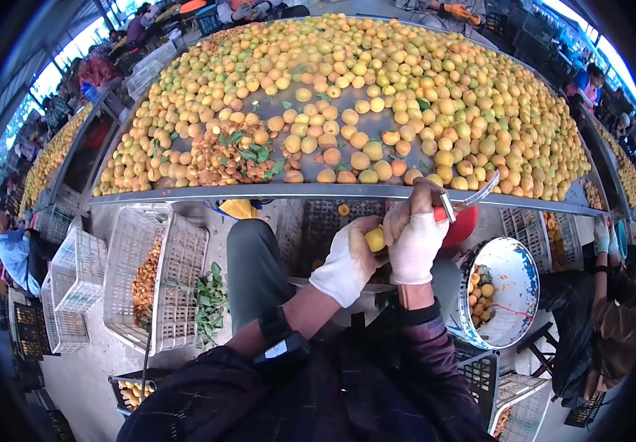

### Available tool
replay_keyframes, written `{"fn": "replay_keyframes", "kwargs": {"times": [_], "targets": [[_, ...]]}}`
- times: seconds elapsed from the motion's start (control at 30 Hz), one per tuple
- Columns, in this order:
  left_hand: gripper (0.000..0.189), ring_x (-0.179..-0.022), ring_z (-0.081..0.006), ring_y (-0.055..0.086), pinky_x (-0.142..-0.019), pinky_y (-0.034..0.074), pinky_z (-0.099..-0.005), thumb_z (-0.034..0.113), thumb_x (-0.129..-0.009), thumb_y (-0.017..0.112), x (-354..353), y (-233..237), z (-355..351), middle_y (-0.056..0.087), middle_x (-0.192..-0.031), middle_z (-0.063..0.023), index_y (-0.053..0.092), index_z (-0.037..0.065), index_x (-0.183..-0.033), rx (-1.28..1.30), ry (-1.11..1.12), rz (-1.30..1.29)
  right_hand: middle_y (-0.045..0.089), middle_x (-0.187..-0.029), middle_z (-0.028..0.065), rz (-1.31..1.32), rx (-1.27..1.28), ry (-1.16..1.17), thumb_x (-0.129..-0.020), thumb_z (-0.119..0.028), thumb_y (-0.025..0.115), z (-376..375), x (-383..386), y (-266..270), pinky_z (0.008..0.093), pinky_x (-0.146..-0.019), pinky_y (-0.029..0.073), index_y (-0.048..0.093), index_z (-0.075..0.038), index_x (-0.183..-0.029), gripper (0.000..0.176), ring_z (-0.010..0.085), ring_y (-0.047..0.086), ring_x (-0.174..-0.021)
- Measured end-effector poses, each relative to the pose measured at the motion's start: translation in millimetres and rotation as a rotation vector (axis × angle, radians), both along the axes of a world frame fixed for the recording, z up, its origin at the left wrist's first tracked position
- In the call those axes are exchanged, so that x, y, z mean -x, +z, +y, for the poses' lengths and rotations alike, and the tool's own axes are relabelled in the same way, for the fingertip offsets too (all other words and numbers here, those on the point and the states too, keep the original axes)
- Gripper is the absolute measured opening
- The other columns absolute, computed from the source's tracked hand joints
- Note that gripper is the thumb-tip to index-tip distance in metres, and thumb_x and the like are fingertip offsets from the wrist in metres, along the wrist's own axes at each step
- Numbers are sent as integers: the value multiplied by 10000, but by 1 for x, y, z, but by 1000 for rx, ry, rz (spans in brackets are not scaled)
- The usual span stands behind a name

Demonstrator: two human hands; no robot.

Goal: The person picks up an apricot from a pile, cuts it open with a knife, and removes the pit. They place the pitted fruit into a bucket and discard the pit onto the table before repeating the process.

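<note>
Black band on the left forearm and dark sleeves sit closest to the lens. Both hands wear white cloth gloves. Left hand has its fingers closed round one yellow apricot, held just below the desk edge, above the lap. Right hand is touching it from the other side, fingers wrapped tight on a red-handled knife, curved blade pointing up and right over the desk rim. The desk carries a big heap of apricots, plus a patch of cut pieces and green leaves near its front left. White plastic crate stands low left with fruit bits inside, loose leaves beside it on the floor. Round basin low right holds a few fruits. A co-worker's gloved hand shows at far right. The apricot is probably light, soft and easily bruised, with skin likely slick once cut; best cupped round its sides, not squeezed.
</note>
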State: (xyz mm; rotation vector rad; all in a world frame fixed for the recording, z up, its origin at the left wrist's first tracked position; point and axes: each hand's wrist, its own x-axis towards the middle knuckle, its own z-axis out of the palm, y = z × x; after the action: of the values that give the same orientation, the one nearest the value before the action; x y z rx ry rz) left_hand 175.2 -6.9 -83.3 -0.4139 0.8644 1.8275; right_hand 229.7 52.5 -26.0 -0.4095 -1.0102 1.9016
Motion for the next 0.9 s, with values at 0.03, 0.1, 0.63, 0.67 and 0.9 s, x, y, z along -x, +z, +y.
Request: {"fn": "replay_keyframes", "kwargs": {"times": [0.03,0.1,0.63,0.67,0.9], "targets": [[226,-1024,-258,541,-843,468,-519,210,-901,502,1,-4,-1,556,-1105,-98,560,106,-1093,4,2,0,327,-511,-48,-25,-12,-28,-962,-219,529,0,2,-4,224,-330,242,524,-59,-1016,169,57,285,-357],[247,-1052,-265,535,-836,471,-524,235,-907,497,2,-10,-1,565,-1102,-94,555,112,-1113,-100,26,-92,303,-504,-66,-39,45,-35,-967,-211,518,-3,4,-2,225,-326,251,529,-77,-970,135,51,286,-355],[171,-483,-121,434,-420,328,-235,296,-869,516,1,17,10,520,-695,-19,565,133,-879,86,-51,396,309,-497,-53,17,181,-83,-944,-210,540,18,12,1,231,-322,216,524,-60,-926,152,55,271,-350],[189,-475,-117,439,-411,338,-235,313,-861,536,4,21,15,523,-698,-16,578,130,-881,201,-66,247,306,-497,-54,58,222,-74,-946,-225,545,21,14,-6,233,-326,218,525,-57,-920,171,55,266,-354],[205,-546,-149,473,-453,376,-255,287,-871,496,0,8,18,522,-720,-39,571,100,-913,203,89,468,264,-539,-72,237,430,113,-972,-227,512,33,14,-35,220,-360,213,510,-110,-876,151,50,219,-394]]}}
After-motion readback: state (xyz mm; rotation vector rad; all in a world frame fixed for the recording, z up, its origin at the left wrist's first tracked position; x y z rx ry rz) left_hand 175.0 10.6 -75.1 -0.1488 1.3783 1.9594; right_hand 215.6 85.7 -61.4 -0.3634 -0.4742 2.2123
